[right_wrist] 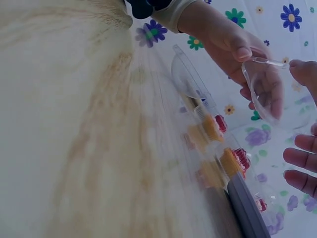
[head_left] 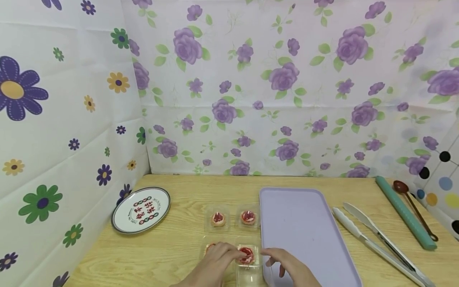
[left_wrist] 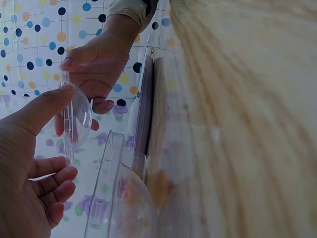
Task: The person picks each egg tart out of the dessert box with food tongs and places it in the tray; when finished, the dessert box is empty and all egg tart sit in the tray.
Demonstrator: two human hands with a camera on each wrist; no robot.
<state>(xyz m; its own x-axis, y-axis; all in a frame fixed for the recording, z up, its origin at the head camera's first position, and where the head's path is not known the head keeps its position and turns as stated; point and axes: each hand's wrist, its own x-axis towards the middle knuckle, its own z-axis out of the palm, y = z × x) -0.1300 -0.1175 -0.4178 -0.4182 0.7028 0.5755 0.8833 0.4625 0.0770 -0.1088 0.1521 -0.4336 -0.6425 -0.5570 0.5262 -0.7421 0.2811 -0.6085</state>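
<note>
Between my hands is a clear, rounded plastic lid point(left_wrist: 80, 121), its bulging side toward the table. My left hand point(head_left: 214, 264) pinches one edge of it, thumb along the rim. On the opposite edge, my right hand point(head_left: 291, 266) grips with thumb and fingers, as the right wrist view shows. Below lies a red-topped tart point(head_left: 246, 256) in a clear plastic box, seen through the lid in the head view. Another tart point(head_left: 209, 248) sits left of it, mostly covered by my left hand. Farther back are two more boxed tarts point(head_left: 218, 219) point(head_left: 248, 217).
A lilac tray point(head_left: 297, 223) lies right of the boxes. Beyond it are metal tongs point(head_left: 383, 247), a teal rolling pin point(head_left: 405, 211) and a brown spoon point(head_left: 401, 186). A printed white plate point(head_left: 123, 218) is at the left. Flowered cloth point(head_left: 258, 139) hangs behind the table.
</note>
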